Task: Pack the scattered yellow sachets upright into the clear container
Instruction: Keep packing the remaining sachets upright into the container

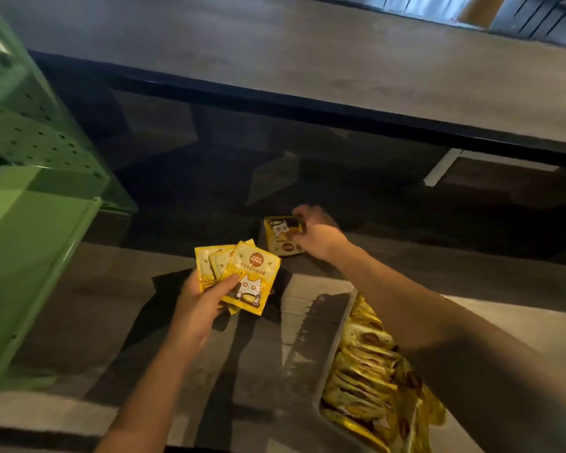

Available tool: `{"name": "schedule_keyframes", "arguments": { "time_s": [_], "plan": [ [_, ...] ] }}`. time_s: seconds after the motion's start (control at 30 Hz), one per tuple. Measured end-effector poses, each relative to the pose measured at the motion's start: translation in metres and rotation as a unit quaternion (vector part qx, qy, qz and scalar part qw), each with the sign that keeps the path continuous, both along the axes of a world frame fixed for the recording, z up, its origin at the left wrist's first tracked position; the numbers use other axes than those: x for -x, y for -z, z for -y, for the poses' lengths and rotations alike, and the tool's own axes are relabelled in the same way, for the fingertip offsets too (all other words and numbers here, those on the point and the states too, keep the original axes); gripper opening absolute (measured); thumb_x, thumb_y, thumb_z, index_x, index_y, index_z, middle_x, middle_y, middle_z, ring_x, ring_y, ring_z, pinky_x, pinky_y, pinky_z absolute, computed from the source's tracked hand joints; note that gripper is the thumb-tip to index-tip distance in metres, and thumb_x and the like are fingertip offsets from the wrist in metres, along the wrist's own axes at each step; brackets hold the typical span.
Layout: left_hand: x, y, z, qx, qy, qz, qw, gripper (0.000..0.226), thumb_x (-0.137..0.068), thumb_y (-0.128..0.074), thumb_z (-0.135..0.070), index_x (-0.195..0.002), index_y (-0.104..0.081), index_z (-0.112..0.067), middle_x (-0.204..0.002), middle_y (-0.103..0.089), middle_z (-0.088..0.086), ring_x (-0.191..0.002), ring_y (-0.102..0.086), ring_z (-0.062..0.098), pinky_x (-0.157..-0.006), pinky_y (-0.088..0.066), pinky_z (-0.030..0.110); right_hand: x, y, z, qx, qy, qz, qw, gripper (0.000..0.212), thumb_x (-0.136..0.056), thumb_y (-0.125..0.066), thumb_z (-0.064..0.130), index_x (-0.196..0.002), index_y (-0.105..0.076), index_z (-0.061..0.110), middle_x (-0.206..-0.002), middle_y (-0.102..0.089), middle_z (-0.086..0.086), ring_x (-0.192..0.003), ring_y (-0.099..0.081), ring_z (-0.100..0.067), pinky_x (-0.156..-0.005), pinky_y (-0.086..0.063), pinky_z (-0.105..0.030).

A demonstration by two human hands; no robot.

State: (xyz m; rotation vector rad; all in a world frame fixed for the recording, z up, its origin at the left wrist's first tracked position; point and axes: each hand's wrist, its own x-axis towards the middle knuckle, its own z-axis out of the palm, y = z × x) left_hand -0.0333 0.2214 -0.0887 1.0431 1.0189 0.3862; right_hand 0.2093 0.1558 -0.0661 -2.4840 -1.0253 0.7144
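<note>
L hand (198,297) held a fanned bunch of yellow sachets (242,276) above the counter (79,322), approx 3 visible; thumb curled over the front one, fingers behind, so L grip was clamped on the bunch. Front sachet faced the camera w/ cat print and red round logo.

R hand (314,233) reached farther out, to the right of and beyond the L hand. Its fingers curled round the top and right edge of a single sachet (280,235) lying on the dark counter, so R grip was closed on that sachet. Sachet sat just left of the R palm, partly covered by fingers; can't tell if it was lifted off the surface or still flat.

Clear container (335,351) stood at lower right, under the R forearm, well apart from both hands. It was packed w/ a row of yellow sachets standing on edge (366,364), tops leaning a bit.

Green perforated metal structure (30,191) stood at left, apart from the hands. Lighting dim, small print unreadable.
</note>
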Motion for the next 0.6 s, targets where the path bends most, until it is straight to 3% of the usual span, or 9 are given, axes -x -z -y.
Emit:
{"name": "schedule_keyframes", "arguments": {
  "time_s": [0.13, 0.23, 0.43, 0.6],
  "plan": [
    [0.001, 0.002, -0.004, -0.005, -0.008, 0.007, 1.0, 0.031, -0.086, -0.074, -0.018, -0.115, -0.066, -0.026, -0.105, -0.077, -0.001, -0.097, -0.074, 0.021, -0.085, -0.056, 0.045, -0.009, 0.002, -0.029, 0.052, -0.147, 0.037, 0.987, 0.048, -0.094, -0.059, 0.027, -0.14, -0.046, 0.035, -0.142, -0.047, 0.002, -0.128, -0.047, -0.022, -0.096, -0.042, -0.037],
    [0.001, 0.004, -0.007, -0.006, -0.016, 0.006, 1.0, 0.03, -0.086, -0.075, -0.017, -0.114, -0.067, -0.026, -0.104, -0.077, -0.002, -0.097, -0.074, 0.02, -0.083, -0.057, 0.043, -0.014, 0.001, -0.041, 0.123, -0.203, 0.061, 0.97, 0.061, -0.09, -0.066, 0.033, -0.145, -0.039, 0.031, -0.147, -0.045, 0.001, -0.131, -0.045, -0.024, -0.099, -0.042, -0.038],
    [-0.001, 0.006, -0.011, 0.001, -0.018, 0.0, 1.0, 0.028, -0.087, -0.074, -0.017, -0.113, -0.067, -0.026, -0.102, -0.077, -0.003, -0.093, -0.075, 0.016, -0.078, -0.057, 0.037, -0.008, 0.014, -0.044, 0.179, -0.203, 0.146, 0.952, 0.073, -0.081, -0.076, 0.03, -0.144, -0.039, 0.031, -0.143, -0.047, -0.004, -0.124, -0.052, -0.03, -0.087, -0.049, -0.039],
    [-0.006, 0.006, -0.011, -0.008, -0.018, -0.012, 1.0, 0.026, -0.087, -0.074, -0.018, -0.112, -0.068, -0.025, -0.101, -0.078, -0.004, -0.093, -0.075, 0.016, -0.079, -0.058, 0.039, -0.009, 0.015, -0.043, 0.205, -0.166, 0.106, 0.959, 0.088, -0.079, -0.077, 0.018, -0.149, -0.026, 0.033, -0.131, -0.057, -0.005, -0.109, -0.06, -0.027, -0.071, -0.048, -0.033]
  ]
}}
